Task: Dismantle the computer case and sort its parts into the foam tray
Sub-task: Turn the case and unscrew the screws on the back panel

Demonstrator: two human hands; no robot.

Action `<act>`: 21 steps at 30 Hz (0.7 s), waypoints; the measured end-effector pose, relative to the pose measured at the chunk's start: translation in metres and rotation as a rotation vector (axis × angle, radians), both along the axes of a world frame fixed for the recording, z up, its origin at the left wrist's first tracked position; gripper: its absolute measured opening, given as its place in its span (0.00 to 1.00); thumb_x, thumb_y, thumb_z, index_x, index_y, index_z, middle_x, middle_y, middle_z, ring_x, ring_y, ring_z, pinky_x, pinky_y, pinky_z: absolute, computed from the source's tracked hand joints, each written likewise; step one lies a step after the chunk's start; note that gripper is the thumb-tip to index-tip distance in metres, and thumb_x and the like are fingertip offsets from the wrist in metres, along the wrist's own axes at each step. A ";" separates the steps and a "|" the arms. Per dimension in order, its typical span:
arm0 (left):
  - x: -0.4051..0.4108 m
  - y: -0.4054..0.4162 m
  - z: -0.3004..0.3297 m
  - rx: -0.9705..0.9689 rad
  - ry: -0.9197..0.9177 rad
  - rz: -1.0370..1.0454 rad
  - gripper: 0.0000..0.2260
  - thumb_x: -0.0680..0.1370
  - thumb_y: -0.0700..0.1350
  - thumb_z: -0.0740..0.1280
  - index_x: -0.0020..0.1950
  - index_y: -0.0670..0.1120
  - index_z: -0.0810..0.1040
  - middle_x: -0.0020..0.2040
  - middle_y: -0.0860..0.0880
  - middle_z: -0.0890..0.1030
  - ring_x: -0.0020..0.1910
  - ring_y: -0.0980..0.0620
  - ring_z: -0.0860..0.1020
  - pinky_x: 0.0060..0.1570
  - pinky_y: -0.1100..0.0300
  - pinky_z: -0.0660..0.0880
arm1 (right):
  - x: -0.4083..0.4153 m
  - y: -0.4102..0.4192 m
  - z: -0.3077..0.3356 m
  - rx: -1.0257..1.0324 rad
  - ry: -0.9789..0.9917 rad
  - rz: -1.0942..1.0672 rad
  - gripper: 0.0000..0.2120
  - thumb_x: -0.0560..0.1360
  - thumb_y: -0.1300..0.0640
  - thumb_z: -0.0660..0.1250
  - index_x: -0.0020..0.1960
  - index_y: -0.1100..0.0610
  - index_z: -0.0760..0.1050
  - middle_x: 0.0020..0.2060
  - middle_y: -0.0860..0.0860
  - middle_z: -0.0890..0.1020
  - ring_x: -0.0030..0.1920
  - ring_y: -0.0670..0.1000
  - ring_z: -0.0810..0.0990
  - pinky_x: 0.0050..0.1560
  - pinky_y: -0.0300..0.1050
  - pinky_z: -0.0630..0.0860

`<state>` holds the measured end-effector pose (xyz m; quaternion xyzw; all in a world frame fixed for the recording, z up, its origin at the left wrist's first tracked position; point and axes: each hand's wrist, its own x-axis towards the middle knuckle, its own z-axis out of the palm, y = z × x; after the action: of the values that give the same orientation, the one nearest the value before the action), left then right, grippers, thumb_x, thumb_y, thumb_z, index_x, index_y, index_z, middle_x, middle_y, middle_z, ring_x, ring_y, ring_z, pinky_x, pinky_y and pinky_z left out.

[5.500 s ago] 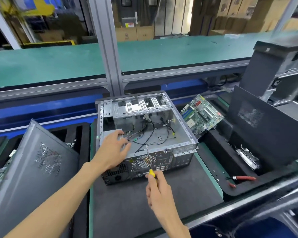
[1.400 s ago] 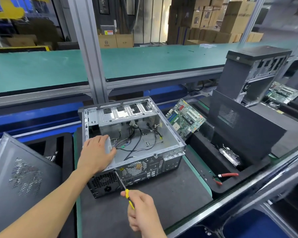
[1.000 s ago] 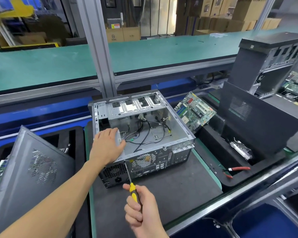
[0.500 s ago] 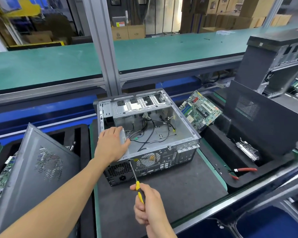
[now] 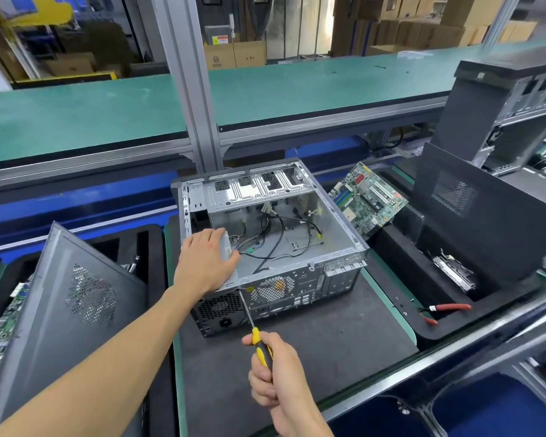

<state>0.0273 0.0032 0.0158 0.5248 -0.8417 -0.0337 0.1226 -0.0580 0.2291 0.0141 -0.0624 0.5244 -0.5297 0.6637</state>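
Fingers (image 5: 267, 378) of right hand (image 5: 276, 372): curled tight round yellow-and-black handle of long-shafted screwdriver (image 5: 255, 334). Fingers (image 5: 216, 239) of left hand (image 5: 205, 263): nearly straight, apart, pressed flat on a pale metal box at the near-left inner corner; nothing gripped.

In descending size:

Grey steel computer case (image 5: 267, 238), lid off, lying on its side on dark mat of counter (image 5: 328, 348), rear panel toward viewer. Probably heavy and rigid, with thin sheet edges likely sharp; best held by the folded rim or steadied from above.

Black perforated side panel (image 5: 473, 212), propped upright in black foam tray (image 5: 401, 247) at right. Broad, light, likely to flex; best taken by its long edges.

Green motherboard (image 5: 368, 198), leaning in tray just beside case. Fragile; edges only.

Pale metal box (image 5: 226, 250), presumably the power supply, dense; likely to drop once freed, hence the supporting palm.

Loose black cables (image 5: 273, 238) inside case: soft, apt to snag.

Screwdriver tip: at a point on rear panel's upper edge, above fan grille; screw too small to make out. Slender shaft, prone to slipping off the head.

Red-handled pliers (image 5: 445, 309): in tray's near pocket.
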 end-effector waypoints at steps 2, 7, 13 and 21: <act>0.000 0.000 0.000 -0.002 0.000 -0.002 0.28 0.80 0.61 0.58 0.76 0.48 0.66 0.71 0.48 0.73 0.71 0.47 0.68 0.75 0.50 0.57 | 0.000 0.000 -0.001 0.000 -0.006 0.001 0.14 0.84 0.57 0.56 0.52 0.62 0.78 0.24 0.51 0.61 0.20 0.47 0.55 0.24 0.35 0.49; 0.000 0.000 0.000 0.000 0.004 -0.005 0.28 0.80 0.61 0.58 0.76 0.48 0.66 0.71 0.48 0.73 0.71 0.47 0.68 0.75 0.50 0.57 | -0.004 -0.001 -0.001 0.006 -0.005 0.029 0.13 0.83 0.56 0.56 0.52 0.61 0.78 0.25 0.51 0.61 0.20 0.46 0.54 0.23 0.35 0.49; 0.000 0.000 0.000 -0.004 0.000 -0.002 0.28 0.80 0.61 0.58 0.76 0.48 0.67 0.71 0.48 0.73 0.71 0.47 0.68 0.75 0.50 0.58 | -0.003 -0.002 0.000 0.011 -0.028 0.024 0.14 0.83 0.56 0.57 0.52 0.61 0.79 0.25 0.51 0.60 0.21 0.46 0.54 0.22 0.35 0.50; 0.000 0.001 0.001 0.000 0.007 0.001 0.28 0.80 0.61 0.58 0.77 0.48 0.66 0.71 0.49 0.72 0.71 0.48 0.68 0.75 0.51 0.56 | -0.004 -0.002 -0.004 -0.007 -0.121 -0.023 0.14 0.84 0.55 0.58 0.53 0.63 0.79 0.25 0.50 0.60 0.20 0.46 0.55 0.20 0.35 0.51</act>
<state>0.0275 0.0047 0.0172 0.5251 -0.8410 -0.0355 0.1254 -0.0622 0.2270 0.0102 -0.0266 0.4820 -0.5420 0.6879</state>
